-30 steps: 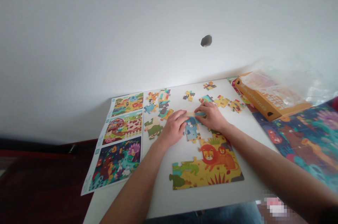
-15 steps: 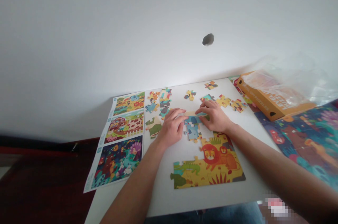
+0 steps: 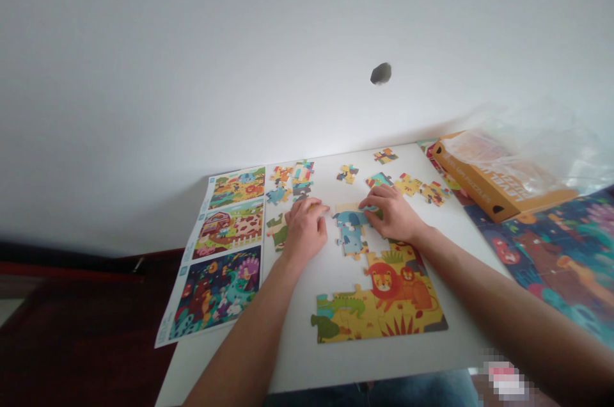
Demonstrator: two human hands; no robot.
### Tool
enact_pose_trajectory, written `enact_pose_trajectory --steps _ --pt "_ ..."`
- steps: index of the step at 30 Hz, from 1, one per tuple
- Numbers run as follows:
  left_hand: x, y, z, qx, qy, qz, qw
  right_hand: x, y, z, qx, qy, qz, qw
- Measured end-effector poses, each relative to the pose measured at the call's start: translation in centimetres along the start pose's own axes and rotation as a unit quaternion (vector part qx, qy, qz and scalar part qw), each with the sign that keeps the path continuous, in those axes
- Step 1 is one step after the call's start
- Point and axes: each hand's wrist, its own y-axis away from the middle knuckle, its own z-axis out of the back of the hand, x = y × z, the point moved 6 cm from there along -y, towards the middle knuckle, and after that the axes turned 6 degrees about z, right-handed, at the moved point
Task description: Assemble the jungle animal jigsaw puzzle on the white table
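A partly joined jigsaw [image 3: 384, 304] with a lion and a crocodile lies on the white table [image 3: 297, 356]. Above it sits a joined blue elephant section [image 3: 350, 234]. My right hand [image 3: 391, 212] rests with curled fingers on the top edge of that section, pressing a pale piece there. My left hand [image 3: 304, 228] lies just left of the section, fingers bent over loose pieces, and whether it grips one is hidden.
Several loose pieces [image 3: 292, 180] lie toward the wall, more [image 3: 412, 186] at the right. A reference sheet [image 3: 218, 253] with three pictures hangs over the left edge. An orange box [image 3: 494, 183] under a clear bag and a finished dark puzzle [image 3: 551, 253] fill the right.
My left hand has drawn back to the left, away from the blue section and my right hand. My right hand has stayed on the section's top edge.
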Motion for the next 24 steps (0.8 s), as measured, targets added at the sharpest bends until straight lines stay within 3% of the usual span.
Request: enact_pose_trajectory --steps 5,10,16,24 --pt "-1.1 0.2 0.3 0.023 0.011 -0.031 0.999 1.5 -0.2 -0.1 0.030 -0.005 0.035 0.999" --pt "-2.8 0.7 0.6 0.087 0.038 -0.117 0.989 1.9 -0.1 -0.2 0.042 -0.010 0.046 0.998" --pt "-3.4 1.4 -0.1 0.151 0.044 -0.153 0.976 0.4 0.0 0.0 -0.008 0.004 -0.007 1.000" --pt "-3.3 1.5 -0.2 0.158 0.059 -0.180 0.969 -0.9 0.2 0.0 -0.041 0.005 -0.045 0.998"
